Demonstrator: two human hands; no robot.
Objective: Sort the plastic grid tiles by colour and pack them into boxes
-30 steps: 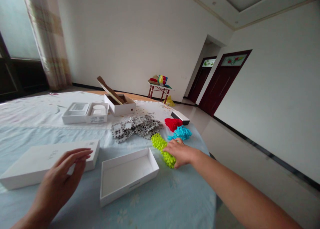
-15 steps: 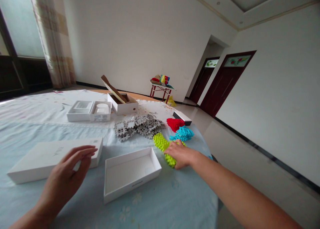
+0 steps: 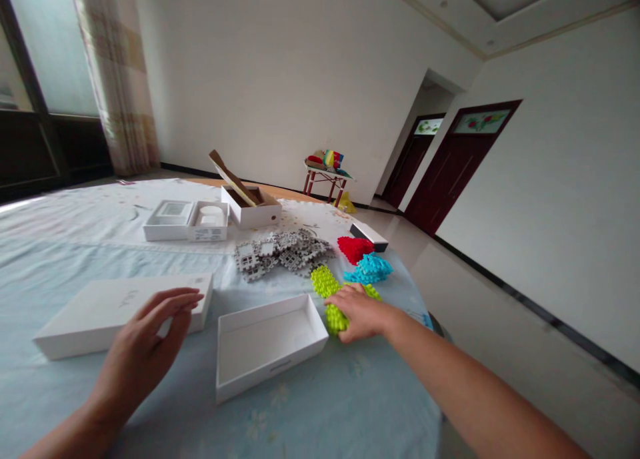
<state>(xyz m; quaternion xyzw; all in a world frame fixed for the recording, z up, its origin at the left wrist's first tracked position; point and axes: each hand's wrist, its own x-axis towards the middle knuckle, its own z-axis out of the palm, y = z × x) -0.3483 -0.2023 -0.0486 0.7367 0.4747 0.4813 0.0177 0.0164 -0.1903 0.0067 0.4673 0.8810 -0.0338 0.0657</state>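
Observation:
My right hand (image 3: 357, 311) is closed over lime-green bumpy building-block pieces (image 3: 325, 282) on the table; its fingers and palm hide part of them. Just left of it sits a shallow white open box (image 3: 267, 352) with a bare inside. My left hand (image 3: 150, 352) hovers by the right end of a closed white flat box (image 3: 95, 312), fingers curved and the thumb a little apart, holding nothing. Behind the lime-green pieces lie bright blue pieces (image 3: 371, 268) and red pieces (image 3: 355, 249). A heap of grey notched pieces (image 3: 283, 252) spreads beyond the open box.
Farther back stand two small white boxes (image 3: 167, 229) side by side and a white box with a raised brown flap (image 3: 255, 213). A black-and-white box (image 3: 370, 236) lies near the right edge of the cloth-covered table (image 3: 300, 419). A small side table (image 3: 327, 177) stands by the wall.
My right hand has shifted slightly left and down on the lime-green pieces. The whole view has turned a little, so things sit farther right. My left hand keeps its pose.

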